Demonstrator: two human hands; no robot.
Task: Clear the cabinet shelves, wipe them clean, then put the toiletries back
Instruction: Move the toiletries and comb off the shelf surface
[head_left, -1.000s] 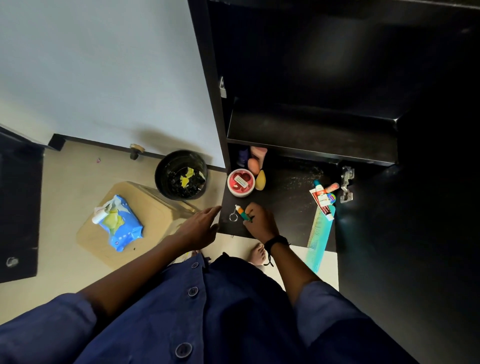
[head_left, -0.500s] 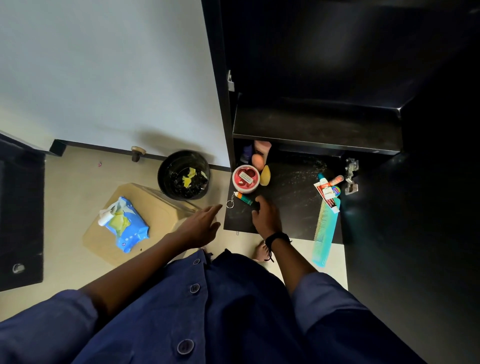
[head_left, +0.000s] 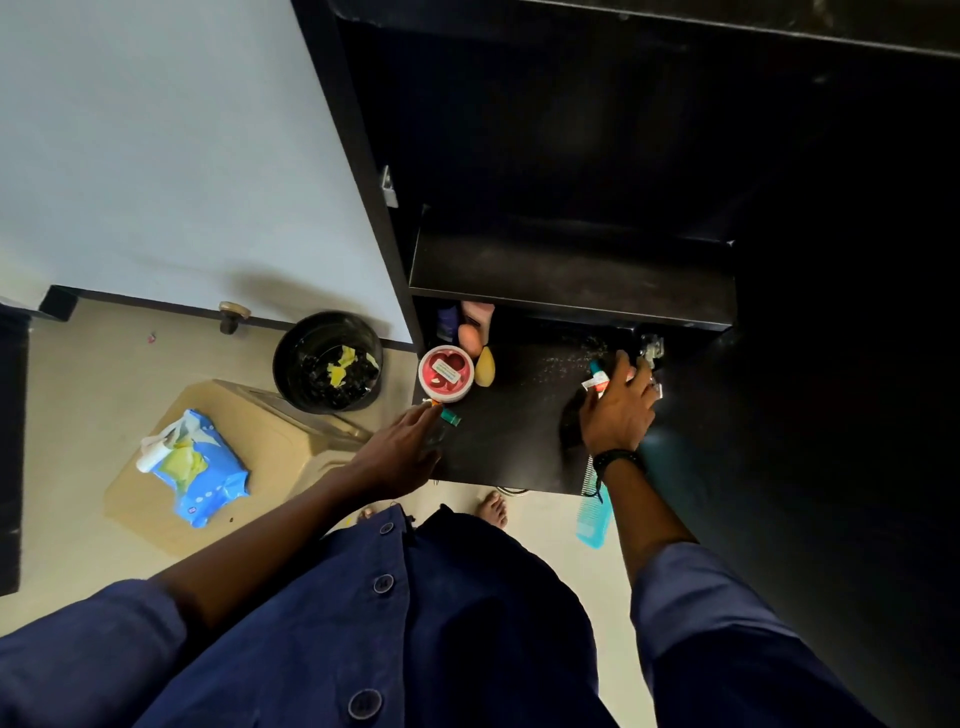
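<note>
On the black lower shelf (head_left: 519, 441) at the left stand a red-lidded round jar (head_left: 445, 373), a yellow egg-shaped sponge (head_left: 484, 367) and a peach sponge (head_left: 469, 336). A small green and orange tube (head_left: 448, 414) lies at the shelf's left front corner. My left hand (head_left: 400, 447) is open, with its fingertips resting on that tube. My right hand (head_left: 618, 410) lies with spread fingers over a red and white toothpaste tube (head_left: 596, 378) at the shelf's right; no grip shows. A teal comb (head_left: 592, 525) hangs over the front edge. The upper shelf (head_left: 571, 280) is bare.
A black bin (head_left: 327, 361) with yellow scraps stands on the floor by the cabinet's left side. A blue wipes pack (head_left: 195, 467) lies on a tan board (head_left: 270, 441). A metal hinge (head_left: 652, 347) sits at the right. My bare feet (head_left: 493, 509) are below the shelf edge.
My right hand left the small green tube and moved right across the shelf onto the toothpaste tube. My left hand moved forward onto the green tube.
</note>
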